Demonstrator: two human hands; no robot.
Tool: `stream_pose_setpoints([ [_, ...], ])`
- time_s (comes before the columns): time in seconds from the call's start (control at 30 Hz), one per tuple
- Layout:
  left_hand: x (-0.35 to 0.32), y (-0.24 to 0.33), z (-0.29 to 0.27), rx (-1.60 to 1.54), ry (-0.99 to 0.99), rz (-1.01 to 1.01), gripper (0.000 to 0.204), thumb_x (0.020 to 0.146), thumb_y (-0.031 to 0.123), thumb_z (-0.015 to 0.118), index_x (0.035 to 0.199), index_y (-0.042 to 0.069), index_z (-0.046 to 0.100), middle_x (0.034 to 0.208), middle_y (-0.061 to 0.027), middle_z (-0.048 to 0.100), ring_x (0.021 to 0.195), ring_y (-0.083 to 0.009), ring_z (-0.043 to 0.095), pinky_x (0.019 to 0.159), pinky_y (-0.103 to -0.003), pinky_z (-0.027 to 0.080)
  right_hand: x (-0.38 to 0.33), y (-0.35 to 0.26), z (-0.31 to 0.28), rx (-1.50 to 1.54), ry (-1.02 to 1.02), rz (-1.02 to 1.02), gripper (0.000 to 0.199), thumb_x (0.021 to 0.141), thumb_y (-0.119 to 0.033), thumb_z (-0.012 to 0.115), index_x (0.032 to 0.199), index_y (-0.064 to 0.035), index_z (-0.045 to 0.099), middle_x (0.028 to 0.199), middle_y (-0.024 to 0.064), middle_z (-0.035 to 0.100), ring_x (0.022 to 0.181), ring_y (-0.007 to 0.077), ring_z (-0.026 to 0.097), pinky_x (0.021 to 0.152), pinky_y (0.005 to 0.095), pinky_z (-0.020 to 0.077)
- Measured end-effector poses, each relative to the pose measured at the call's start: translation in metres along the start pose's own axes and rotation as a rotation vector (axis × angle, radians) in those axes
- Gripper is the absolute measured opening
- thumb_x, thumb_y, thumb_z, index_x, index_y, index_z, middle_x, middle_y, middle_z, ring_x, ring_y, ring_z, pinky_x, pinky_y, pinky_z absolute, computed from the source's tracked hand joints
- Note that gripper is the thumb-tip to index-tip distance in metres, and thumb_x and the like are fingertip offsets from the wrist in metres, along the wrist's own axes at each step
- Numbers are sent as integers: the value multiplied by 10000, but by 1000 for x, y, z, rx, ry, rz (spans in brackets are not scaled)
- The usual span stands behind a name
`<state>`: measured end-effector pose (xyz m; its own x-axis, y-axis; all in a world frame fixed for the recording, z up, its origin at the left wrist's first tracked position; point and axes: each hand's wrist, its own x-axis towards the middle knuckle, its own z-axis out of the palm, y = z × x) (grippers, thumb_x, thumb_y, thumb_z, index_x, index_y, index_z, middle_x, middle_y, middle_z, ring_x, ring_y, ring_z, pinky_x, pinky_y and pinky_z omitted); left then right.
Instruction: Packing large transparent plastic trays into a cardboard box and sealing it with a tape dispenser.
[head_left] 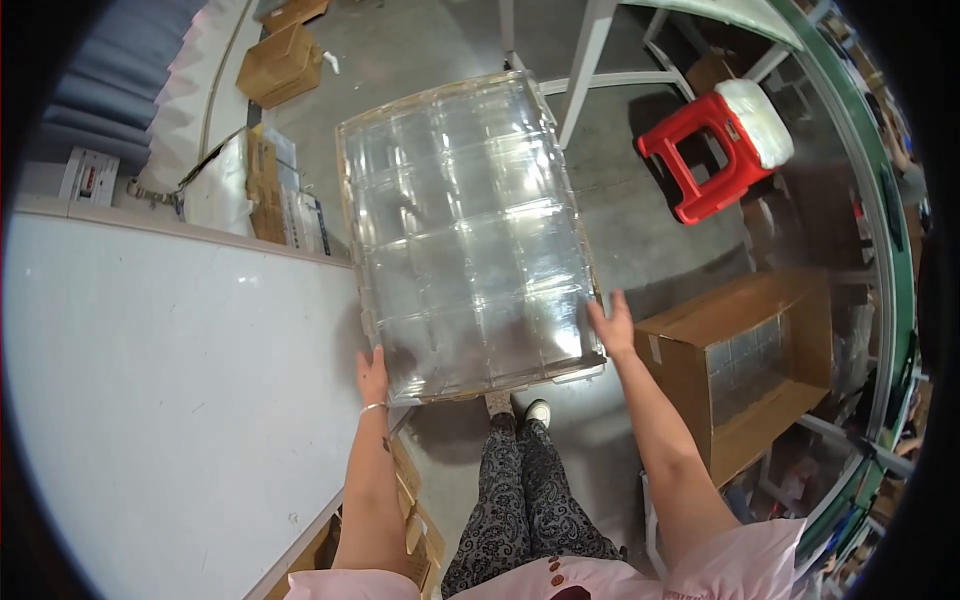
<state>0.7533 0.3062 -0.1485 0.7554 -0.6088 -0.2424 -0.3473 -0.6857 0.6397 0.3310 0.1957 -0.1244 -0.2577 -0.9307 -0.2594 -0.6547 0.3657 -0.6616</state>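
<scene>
A large, clear plastic tray with a grid of square compartments and a yellowish rim hangs in front of me, above the floor. It may be a stack of several such trays; I cannot tell. My left hand grips its near left corner, thumb up along the side. On the near right side, my right hand is pressed against the edge with the fingers partly hidden behind it. The tray is slightly turned, its far end leaning to the left.
A white tabletop runs along my left. To the right stands an open cardboard box with clear plastic inside. Beyond it is a red stool with a pale wrapped top. Cardboard boxes lie at the far left; a white metal frame rises ahead.
</scene>
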Motion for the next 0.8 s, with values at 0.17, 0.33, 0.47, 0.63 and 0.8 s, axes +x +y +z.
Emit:
stream_pose_setpoints([
  [0.17, -11, 5, 24, -284, -186, -201, 629, 797, 297, 627, 1265, -58, 402, 1221, -195, 492, 1125, -276, 467, 965, -345, 328, -8, -15, 28, 41, -6, 120, 611, 734, -348, 650, 1195, 7, 464, 1278, 230, 418, 1216, 339, 358, 1024, 379, 280],
  [0.33, -6, 1, -8, -576, -91, -293, 370, 797, 243, 634, 1049, -7, 532, 986, -78, 555, 909, -162, 491, 839, -295, 384, -35, -84, -20, 211, 90, 101, 405, 793, -276, 615, 1083, -2, 550, 996, 136, 613, 811, 236, 604, 731, 355, 475],
  [0.47, -70, 86, -33, -465, -164, -148, 252, 810, 169, 616, 984, 21, 511, 920, -40, 528, 862, -126, 460, 781, -276, 392, -70, -48, -83, 289, 315, 73, 326, 835, -241, 587, 1068, -15, 564, 846, 90, 641, 640, 173, 601, 559, 300, 466],
  [0.63, -155, 154, -61, -339, -402, 126, 308, 822, 117, 595, 1093, 13, 493, 1008, -55, 518, 869, -135, 469, 785, -279, 408, -167, 23, -157, 241, 463, 312, 357, 830, -250, 580, 1107, -28, 543, 871, 145, 641, 730, 222, 627, 682, 330, 481],
  [0.8, -248, 232, 8, -216, -880, 456, 379, 834, 134, 600, 1174, 1, 496, 1086, -90, 540, 895, -137, 492, 791, -270, 416, -309, 71, -277, 24, 694, 668, 367, 831, -137, 533, 1174, -25, 470, 819, 125, 624, 684, 239, 613, 641, 346, 479],
])
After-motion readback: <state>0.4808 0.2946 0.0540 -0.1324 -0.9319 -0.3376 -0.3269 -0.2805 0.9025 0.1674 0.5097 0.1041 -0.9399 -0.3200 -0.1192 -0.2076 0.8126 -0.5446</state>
